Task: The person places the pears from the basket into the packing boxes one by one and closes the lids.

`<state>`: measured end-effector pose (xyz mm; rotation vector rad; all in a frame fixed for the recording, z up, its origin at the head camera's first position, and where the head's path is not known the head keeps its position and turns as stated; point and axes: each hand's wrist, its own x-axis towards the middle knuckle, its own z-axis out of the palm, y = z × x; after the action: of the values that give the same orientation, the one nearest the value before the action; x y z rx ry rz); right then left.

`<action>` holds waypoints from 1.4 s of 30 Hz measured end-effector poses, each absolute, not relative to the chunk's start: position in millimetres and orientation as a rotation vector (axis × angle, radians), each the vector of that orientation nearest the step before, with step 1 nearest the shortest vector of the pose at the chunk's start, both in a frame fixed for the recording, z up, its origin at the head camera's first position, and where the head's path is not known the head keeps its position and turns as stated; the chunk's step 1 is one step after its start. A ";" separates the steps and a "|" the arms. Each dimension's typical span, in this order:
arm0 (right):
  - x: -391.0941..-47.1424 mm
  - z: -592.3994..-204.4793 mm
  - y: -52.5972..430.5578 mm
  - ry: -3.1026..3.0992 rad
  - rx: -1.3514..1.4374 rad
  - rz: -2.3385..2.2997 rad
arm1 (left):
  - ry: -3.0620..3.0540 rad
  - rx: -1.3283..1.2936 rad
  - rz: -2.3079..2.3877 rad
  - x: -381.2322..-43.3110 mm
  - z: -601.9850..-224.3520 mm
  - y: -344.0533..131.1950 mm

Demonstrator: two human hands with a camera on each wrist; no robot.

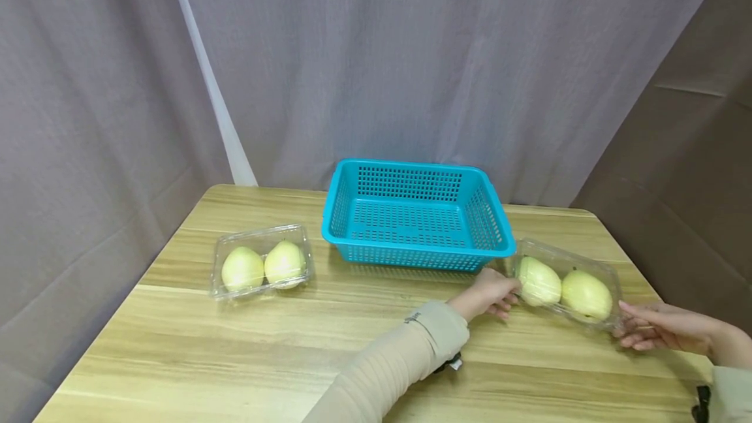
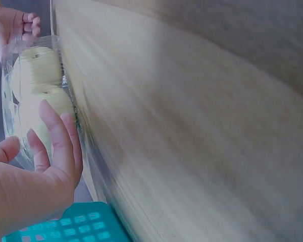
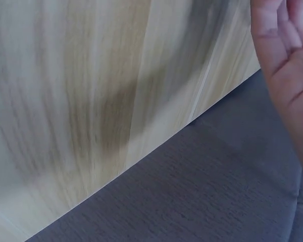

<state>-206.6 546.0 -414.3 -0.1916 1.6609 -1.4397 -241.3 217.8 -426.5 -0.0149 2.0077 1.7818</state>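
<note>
At the table's right side, a clear plastic box [image 1: 568, 282] holds two pale yellow-green pears [image 1: 586, 294]. My left hand [image 1: 496, 289] grips the box's left end, close to the basket's near right corner. In the left wrist view, the thumb of the left hand [image 2: 35, 176] lies on one side of that end and the fingers on the other. My right hand [image 1: 664, 326] holds the opposite end, thumb above and fingers bent below. Only part of the right hand [image 3: 288, 65] shows in the right wrist view, with a sliver of clear plastic beyond it.
A blue-green perforated basket [image 1: 411, 250] with nothing in it stands at the back middle of the wooden table [image 1: 247, 358]. To its left lies a second clear box [image 1: 261, 260] with two pears. Grey curtains [image 1: 411, 51] hang behind the table and along its sides.
</note>
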 end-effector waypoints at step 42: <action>-186.3 -427.6 530.5 1.264 -0.283 -1.786 | 1.900 -0.104 1.904 -241.2 -424.7 223.5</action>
<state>-186.3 530.5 -427.6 -0.2828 1.2644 -1.7864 -241.2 223.5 -424.7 -0.1038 1.8998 1.9039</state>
